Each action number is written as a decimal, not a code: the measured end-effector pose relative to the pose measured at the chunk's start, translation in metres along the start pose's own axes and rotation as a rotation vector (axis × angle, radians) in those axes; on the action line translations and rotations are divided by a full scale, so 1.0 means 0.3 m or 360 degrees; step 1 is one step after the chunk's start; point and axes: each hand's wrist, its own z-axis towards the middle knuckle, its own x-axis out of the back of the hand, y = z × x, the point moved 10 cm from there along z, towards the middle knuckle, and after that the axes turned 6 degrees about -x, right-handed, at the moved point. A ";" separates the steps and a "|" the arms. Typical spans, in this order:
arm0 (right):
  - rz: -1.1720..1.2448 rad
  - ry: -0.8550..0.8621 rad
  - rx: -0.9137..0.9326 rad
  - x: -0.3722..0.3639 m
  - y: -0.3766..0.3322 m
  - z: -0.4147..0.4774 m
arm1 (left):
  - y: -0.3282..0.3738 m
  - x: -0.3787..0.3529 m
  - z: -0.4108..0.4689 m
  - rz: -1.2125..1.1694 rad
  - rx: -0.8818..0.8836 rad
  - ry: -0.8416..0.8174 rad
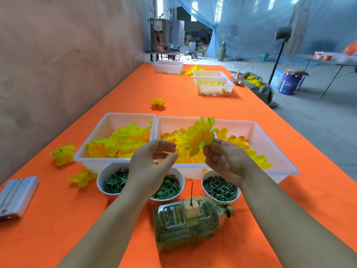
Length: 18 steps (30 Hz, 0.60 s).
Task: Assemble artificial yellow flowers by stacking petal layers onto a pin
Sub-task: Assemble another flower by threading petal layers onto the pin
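Observation:
My right hand (225, 160) pinches a yellow petal flower (201, 135) by its base and holds it up over the right white tray (270, 140). My left hand (152, 161) hovers just left of it, thumb and fingers curved toward each other with nothing between them. Below the hands, a thin dark pin (191, 193) stands upright in a foam block (191, 209) fixed on a plastic bottle (191, 223) lying on its side. The pin is bare. The left white tray (108, 124) holds loose yellow petal layers (119, 142).
Three white bowls hold green parts: star-shaped calyxes (114, 182), rings (168, 188), and pegs (220, 188). Finished flowers lie on the orange cloth at the left (62, 154) and farther back (156, 103). A white phone (15, 196) lies at the left edge. More tubs (214, 88) stand behind.

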 end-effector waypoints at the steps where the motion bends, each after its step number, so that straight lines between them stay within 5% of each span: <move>1: 0.0099 -0.0066 -0.0061 -0.001 0.038 0.015 | 0.019 -0.010 0.017 -0.0018 -0.0024 0.0005; 6: 0.0276 -0.0440 -0.0173 -0.055 0.135 0.035 | 0.060 -0.096 0.050 -0.0096 -0.0077 -0.0046; 12: 0.0200 -0.0650 -0.0127 -0.085 0.123 0.046 | -0.052 -0.169 0.036 -0.0627 0.0579 -0.0085; 18: 0.0096 -0.0761 0.0029 -0.095 0.077 0.050 | -0.052 -0.220 0.044 -0.0629 0.0483 -0.0310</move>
